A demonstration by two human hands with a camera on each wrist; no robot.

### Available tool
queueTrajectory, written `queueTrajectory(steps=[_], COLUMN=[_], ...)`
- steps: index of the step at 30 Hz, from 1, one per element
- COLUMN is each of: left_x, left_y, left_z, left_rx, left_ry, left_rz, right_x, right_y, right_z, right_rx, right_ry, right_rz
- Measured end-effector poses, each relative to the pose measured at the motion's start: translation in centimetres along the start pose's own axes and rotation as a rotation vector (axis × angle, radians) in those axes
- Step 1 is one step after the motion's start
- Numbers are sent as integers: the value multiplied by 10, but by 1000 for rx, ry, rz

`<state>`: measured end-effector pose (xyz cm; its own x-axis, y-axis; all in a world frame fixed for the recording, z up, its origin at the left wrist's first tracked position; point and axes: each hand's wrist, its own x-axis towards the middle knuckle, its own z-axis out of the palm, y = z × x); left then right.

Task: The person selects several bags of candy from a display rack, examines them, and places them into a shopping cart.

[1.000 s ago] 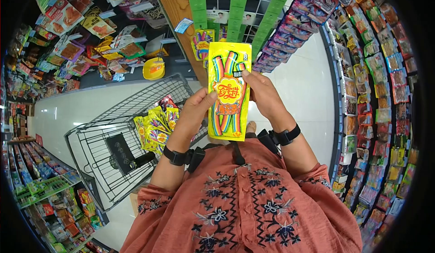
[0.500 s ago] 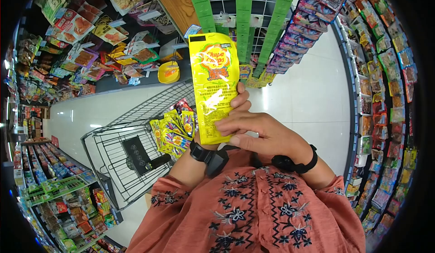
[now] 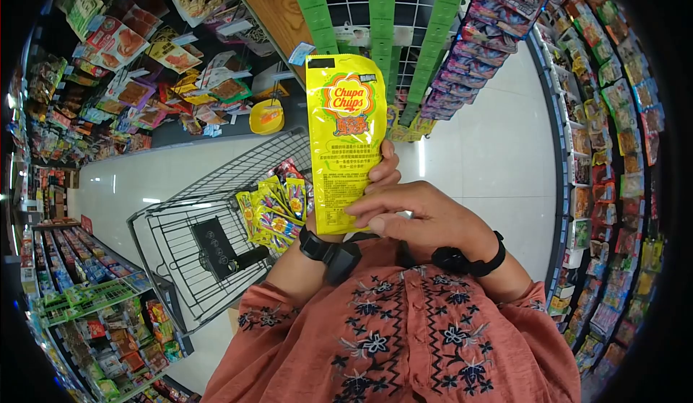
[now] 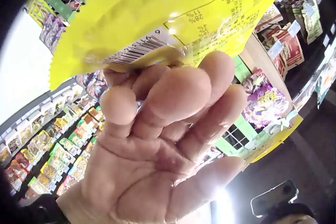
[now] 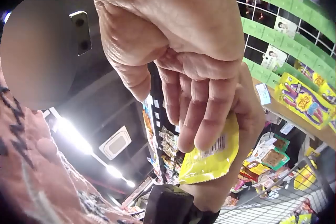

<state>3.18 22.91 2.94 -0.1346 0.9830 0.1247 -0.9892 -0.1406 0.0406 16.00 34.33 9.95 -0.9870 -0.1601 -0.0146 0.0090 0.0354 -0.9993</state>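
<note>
A tall yellow candy packet (image 3: 346,143) stands before my chest in the head view, its back with printed text facing up. My left hand (image 3: 384,168) holds it from beneath, with fingers curled round the right edge and the palm hidden behind the packet. The right hand (image 3: 426,212) lies at the packet's lower right, its fingers fairly straight and the fingertips at the printed face. From the left wrist view, a barcode shows on the packet (image 4: 136,48) above the right palm (image 4: 142,166). In the right wrist view the right fingers overlap the packet's end.
A shopping cart (image 3: 216,259) stands at the left, with several yellow packets (image 3: 274,212) inside. Ahead are green hanging strips (image 3: 382,13) on a wire grid and purple packets (image 3: 484,42). Snack shelves line the left and the right (image 3: 599,150). A yellow bin (image 3: 266,117) hangs by the left shelf.
The packet has been turned from its front to its back. My left hand has gone beneath it, and the right hand has moved from its right edge down to its lower end.
</note>
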Motion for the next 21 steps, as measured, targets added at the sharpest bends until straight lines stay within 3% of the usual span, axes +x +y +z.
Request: queueTrajectory(steps=[3, 6, 9, 15, 21], left_x=[2, 6, 9, 20, 36], left_y=[-4, -9, -14, -10, -19], left_z=[12, 11, 8, 11, 10], left_rx=[16, 87, 142, 149, 140], left_ry=[46, 54, 108, 22, 12], left_rz=[18, 58, 92, 16, -32], right_x=[-3, -9, -10, -21, -32], right_y=[-6, 4, -2, -6, -2], right_z=[-12, -15, -21, -46, -67], right_rx=[16, 274, 350, 227, 201], right_ry=[-44, 74, 179, 351, 471], right_rz=[38, 78, 18, 119, 78])
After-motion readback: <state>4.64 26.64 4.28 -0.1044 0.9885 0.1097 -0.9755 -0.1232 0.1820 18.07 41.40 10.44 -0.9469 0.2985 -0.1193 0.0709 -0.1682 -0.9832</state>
